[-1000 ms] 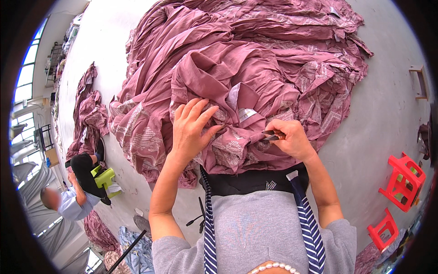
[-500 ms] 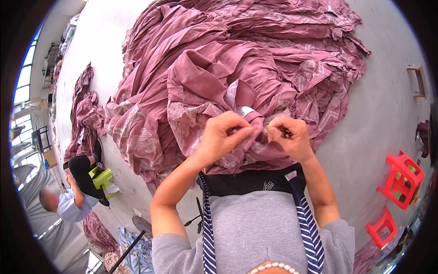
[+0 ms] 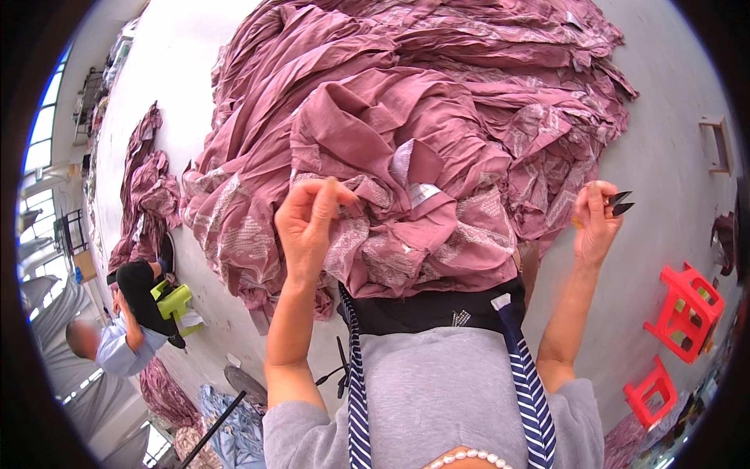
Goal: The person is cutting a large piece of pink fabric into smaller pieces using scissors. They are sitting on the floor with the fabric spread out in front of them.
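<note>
We saw a large heap of dusty-pink cloth (image 3: 437, 117), deeply creased and folded, with whitish patterned patches scattered across it and a small white tag-like patch (image 3: 424, 195) near its front. The heap lay before the person, its near edge over the black garment on the lap.

Our left hand (image 3: 306, 223) was above the heap's near left part, fingers curled in and thumb drawn close to the forefinger. Our right hand (image 3: 596, 219) was raised just beyond the heap's right edge, closed around a pair of small black-bladed snips (image 3: 623, 209), whose two pointed blades stood apart, aimed rightward.

We could not tell whether the left fingertips pinched a thread, since they were slightly blurred. The right fingers hid the snips' handle, and the heap's far edge ran out of view.
</note>
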`<state>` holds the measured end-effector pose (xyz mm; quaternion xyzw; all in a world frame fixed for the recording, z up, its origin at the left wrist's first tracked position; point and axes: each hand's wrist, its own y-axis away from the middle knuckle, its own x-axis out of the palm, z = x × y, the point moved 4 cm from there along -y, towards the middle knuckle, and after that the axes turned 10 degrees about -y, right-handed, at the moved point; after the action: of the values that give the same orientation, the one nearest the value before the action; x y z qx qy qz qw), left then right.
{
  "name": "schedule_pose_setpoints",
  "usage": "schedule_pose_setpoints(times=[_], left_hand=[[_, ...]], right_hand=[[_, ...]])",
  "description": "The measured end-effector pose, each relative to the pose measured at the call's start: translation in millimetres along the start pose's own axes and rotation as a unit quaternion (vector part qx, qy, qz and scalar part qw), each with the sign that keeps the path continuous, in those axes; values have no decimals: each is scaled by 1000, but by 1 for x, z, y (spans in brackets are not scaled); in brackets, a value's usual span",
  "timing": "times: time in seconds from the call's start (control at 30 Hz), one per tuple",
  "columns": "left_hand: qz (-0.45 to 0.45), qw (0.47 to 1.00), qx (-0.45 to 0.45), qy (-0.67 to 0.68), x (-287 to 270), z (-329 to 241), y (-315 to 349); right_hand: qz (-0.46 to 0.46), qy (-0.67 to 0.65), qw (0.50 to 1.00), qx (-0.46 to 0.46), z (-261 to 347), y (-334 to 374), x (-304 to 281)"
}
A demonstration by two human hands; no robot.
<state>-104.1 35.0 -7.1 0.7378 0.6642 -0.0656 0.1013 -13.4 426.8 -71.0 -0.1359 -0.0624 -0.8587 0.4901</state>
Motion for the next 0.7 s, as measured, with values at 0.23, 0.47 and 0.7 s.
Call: schedule_pose_setpoints(times=[0.23, 0.47, 0.7], left_hand=[[117, 791, 257, -543, 9, -15, -2], [-103, 981, 43, -159, -61, 4, -25], [-180, 976, -35, 120, -119, 44, -21]], right_hand=[[71, 286, 953, 77, -13, 17, 57], [436, 259, 860, -58, -24, 64, 153], [437, 240, 867, -6, -10, 47, 148]])
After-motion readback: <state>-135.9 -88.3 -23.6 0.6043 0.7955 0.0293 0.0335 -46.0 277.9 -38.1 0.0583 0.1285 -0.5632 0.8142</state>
